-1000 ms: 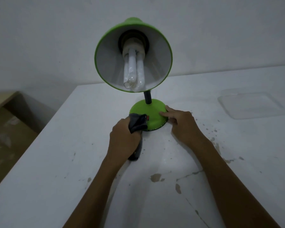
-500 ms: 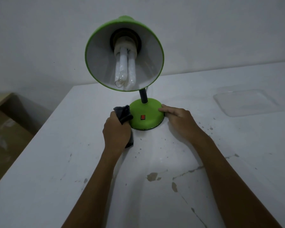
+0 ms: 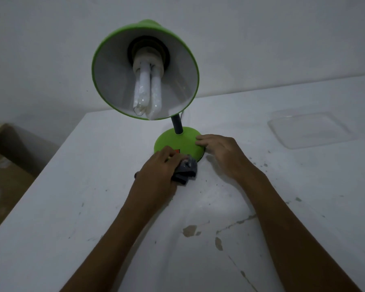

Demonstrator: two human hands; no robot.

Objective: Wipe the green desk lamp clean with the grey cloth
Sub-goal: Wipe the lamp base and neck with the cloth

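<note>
Wiping the base of the green desk lamp on the white tabletop.

Right hand, fingers relaxed, steadies the base's right edge; left hand grips the bunched grey cloth against the base's near rim, remaining green surface just beyond.

Green lamp, grey cloth

A white worktop fills most of the frame, its paint chipped and cracked toward the lower right. A green desk lamp stands on its round base near the centre. A grey cloth lies bunched against the base. A clear plastic lid lies flat at the upper right.
</note>
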